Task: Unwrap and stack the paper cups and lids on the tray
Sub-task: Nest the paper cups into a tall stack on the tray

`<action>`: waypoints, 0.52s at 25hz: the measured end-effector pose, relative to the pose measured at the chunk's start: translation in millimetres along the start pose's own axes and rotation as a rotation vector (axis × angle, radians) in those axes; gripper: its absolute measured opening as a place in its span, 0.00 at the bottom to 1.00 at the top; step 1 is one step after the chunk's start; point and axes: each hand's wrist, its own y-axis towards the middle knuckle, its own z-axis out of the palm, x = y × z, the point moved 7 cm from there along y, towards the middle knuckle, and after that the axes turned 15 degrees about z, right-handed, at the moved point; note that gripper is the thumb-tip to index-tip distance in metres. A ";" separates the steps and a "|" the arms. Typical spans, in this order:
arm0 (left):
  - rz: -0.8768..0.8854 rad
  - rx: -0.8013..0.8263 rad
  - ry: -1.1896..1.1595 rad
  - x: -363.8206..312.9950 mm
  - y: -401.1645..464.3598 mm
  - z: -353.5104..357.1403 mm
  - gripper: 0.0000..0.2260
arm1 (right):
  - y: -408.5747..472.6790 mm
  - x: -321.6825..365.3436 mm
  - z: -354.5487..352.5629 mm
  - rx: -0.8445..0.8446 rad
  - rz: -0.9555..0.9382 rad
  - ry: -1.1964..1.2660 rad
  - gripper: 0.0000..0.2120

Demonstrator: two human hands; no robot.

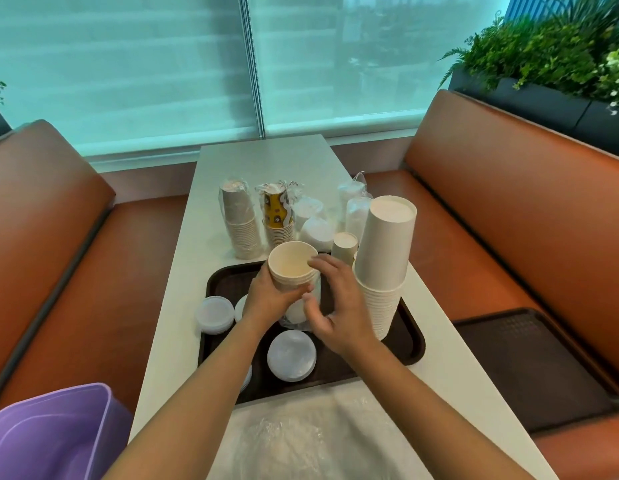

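My left hand (pixel 266 299) grips a stack of beige paper cups (pixel 291 263), mouth up, over the dark brown tray (pixel 410 337). Clear plastic wrap (pixel 301 315) hangs round the stack's lower part. My right hand (pixel 339 303) is beside the stack, fingers curved, fingertips at the rim and at the wrap. A tall stack of white cups (pixel 384 265) stands upside down on the tray's right side. White lids (pixel 291 355) lie on the tray's front, more lids (pixel 214 314) at its left edge.
Wrapped packs stand behind the tray: brown cups (pixel 240 220), yellow patterned cups (pixel 278 216), lids (pixel 315 226), clear cups (pixel 356 209). A small white cup stack (pixel 344 245) is there too. Crumpled plastic (pixel 301 441) lies at the table's front. A purple bin (pixel 55 434) is lower left, a second tray (pixel 529 365) on the right bench.
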 end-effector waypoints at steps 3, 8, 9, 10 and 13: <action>0.011 0.040 0.065 1.0 2.6 1.8 0.35 | 13.6 -44.8 44.9 0.185 0.411 -0.002 0.40; 0.075 0.109 0.124 5.2 -1.3 7.5 0.37 | 22.1 -101.7 73.9 0.264 0.786 0.234 0.54; 0.081 0.146 0.121 5.5 -1.4 7.0 0.36 | 19.6 -109.8 76.4 0.271 0.810 0.247 0.49; 0.082 0.198 0.118 5.4 -0.9 6.2 0.34 | 16.2 -114.2 77.8 0.284 0.829 0.250 0.46; 0.048 0.233 0.046 2.7 9.0 -7.5 0.27 | 4.7 -127.5 83.1 0.318 0.863 0.228 0.47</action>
